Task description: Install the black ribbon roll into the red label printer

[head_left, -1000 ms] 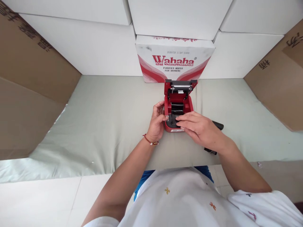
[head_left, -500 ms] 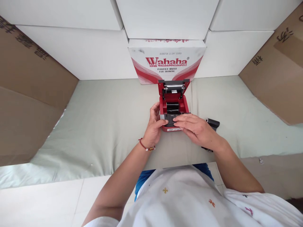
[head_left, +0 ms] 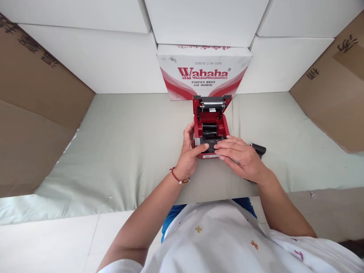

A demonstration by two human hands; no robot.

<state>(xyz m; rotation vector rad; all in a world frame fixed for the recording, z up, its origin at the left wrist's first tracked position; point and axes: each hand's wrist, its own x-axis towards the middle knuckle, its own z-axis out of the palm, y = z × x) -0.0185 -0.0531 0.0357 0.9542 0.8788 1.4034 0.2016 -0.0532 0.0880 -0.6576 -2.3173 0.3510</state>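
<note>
White boxes [head_left: 85,60] stacked along back, I see. White-and-red Wahaha carton [head_left: 204,72] at centre, between lower boxes; can read "purified water for drinking" from here. Brown carton [head_left: 36,117] at far left, second brown carton [head_left: 324,102] at far right, dark characters on both. Pale green cloth [head_left: 127,140] beneath, creased toward front left. Light floor tiles [head_left: 57,242] below.

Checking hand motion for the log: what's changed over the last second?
Left hand's thumb slid right, from the red machine's left rim onto its black front panel. Right hand's fingertips shifted slightly right along that panel. No new grasp or clear release. Unchanged: both hands at the machine, lid up, Wahaha box behind it.
</note>
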